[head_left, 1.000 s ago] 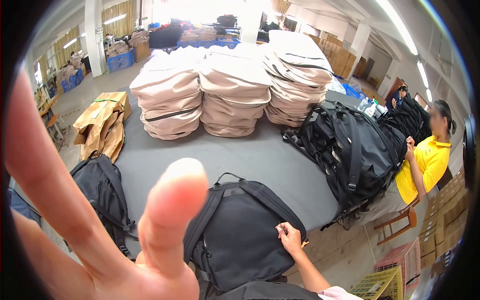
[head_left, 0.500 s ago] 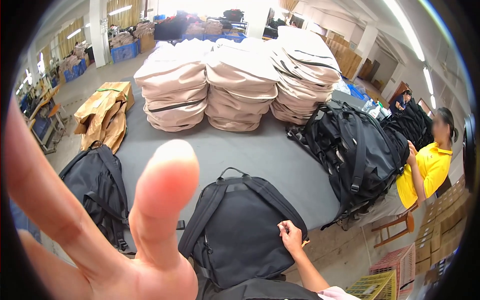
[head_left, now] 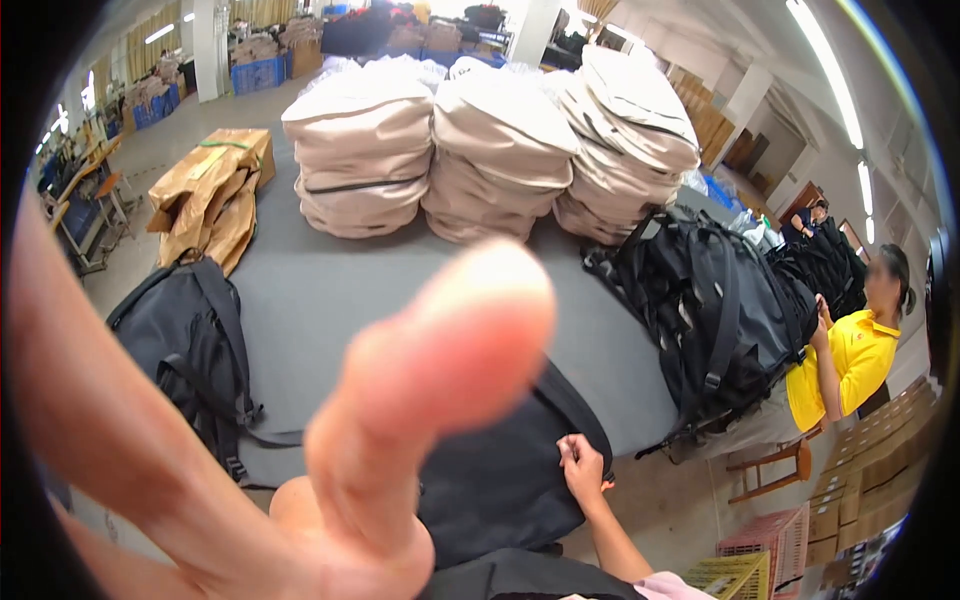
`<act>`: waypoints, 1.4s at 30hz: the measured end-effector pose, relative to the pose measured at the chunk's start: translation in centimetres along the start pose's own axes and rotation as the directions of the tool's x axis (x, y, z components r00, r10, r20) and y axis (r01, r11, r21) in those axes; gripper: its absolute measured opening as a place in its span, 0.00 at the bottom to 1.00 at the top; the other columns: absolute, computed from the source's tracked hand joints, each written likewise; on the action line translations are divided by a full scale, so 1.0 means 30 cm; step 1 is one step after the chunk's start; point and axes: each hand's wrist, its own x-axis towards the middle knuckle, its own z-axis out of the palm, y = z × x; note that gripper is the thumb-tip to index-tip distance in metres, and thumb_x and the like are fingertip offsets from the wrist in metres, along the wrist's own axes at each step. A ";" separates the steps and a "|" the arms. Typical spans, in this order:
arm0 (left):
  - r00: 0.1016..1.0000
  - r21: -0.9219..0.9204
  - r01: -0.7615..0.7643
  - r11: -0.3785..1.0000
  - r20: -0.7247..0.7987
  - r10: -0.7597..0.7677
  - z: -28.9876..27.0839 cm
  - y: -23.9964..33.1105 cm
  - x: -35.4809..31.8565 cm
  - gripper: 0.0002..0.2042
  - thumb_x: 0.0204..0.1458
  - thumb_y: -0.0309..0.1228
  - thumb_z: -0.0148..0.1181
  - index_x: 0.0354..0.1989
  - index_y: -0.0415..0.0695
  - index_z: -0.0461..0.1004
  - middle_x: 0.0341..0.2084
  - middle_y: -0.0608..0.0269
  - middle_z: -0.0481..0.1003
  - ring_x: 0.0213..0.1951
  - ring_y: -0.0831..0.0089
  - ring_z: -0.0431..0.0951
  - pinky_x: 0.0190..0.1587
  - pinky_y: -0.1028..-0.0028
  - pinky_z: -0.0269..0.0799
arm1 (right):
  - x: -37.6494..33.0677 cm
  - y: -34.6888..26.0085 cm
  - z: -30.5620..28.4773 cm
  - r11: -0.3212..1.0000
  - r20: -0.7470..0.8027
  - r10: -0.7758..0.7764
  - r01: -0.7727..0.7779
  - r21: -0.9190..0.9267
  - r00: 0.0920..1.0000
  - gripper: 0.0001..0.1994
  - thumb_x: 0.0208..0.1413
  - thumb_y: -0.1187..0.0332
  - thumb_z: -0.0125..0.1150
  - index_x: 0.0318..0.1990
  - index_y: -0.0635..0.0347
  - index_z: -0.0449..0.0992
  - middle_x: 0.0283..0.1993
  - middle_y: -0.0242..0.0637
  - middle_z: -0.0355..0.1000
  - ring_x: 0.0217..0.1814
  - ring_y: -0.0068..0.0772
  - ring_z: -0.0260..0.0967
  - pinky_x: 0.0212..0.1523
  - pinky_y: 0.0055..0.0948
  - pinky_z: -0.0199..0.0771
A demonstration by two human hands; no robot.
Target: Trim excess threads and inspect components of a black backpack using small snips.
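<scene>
My left hand [head_left: 330, 480] looms very large and close at the left and lower middle, its thumb raised and its fingers spread apart, with nothing seen in it. Behind the thumb a black backpack [head_left: 500, 475] lies on the grey table [head_left: 310, 300]; much of it is hidden by that hand. At the backpack's right side is my right hand [head_left: 582, 470], fingers curled closed and close against the black fabric. A small orange bit shows below its wrist side; what the fingers hold, if anything, cannot be made out.
Piles of pale beige bags [head_left: 365, 160] stand at the table's back. Another black backpack [head_left: 190, 340] and brown wrapping paper [head_left: 215, 195] lie left. Black backpacks [head_left: 715, 300] are heaped right, beside a person in yellow [head_left: 845, 370]. Crates [head_left: 765, 540] and a wooden stool [head_left: 770, 470] stand lower right.
My left thumb has swung right and now covers much of the backpack. The view has shifted slightly. My right hand stays at the backpack's right side.
</scene>
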 end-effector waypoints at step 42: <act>-0.317 0.963 0.197 -0.183 -0.113 -0.942 -0.384 -0.661 -0.892 0.14 0.52 0.36 0.58 0.35 0.36 0.78 0.28 0.57 0.79 0.37 0.65 0.79 0.42 0.67 0.71 | 0.538 -0.191 0.000 0.936 0.339 -0.235 0.306 -0.174 0.911 0.04 0.54 0.70 0.57 0.34 0.60 0.72 0.29 0.41 0.69 0.32 0.49 0.69 0.31 0.39 0.67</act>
